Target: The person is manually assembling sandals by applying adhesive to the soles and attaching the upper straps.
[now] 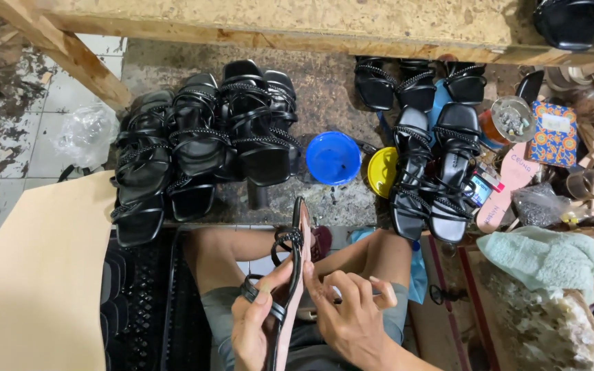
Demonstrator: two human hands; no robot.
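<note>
I am holding a black strappy sandal with a pink sole [291, 275] on edge over my lap, its long axis running away from me, toe end toward the stone surface [324, 89]. My left hand [256, 323] is gripping it from the left, fingers clamped around the lower straps. My right hand [352, 309] is pressing in from the right, fingers curled together against the sole edge; both hands are equally close. Beyond, a cluster of finished black heeled sandals [201, 144] is standing on the surface, a round blue plastic bowl [333, 158] and a yellow lid [382, 172] beside them.
</note>
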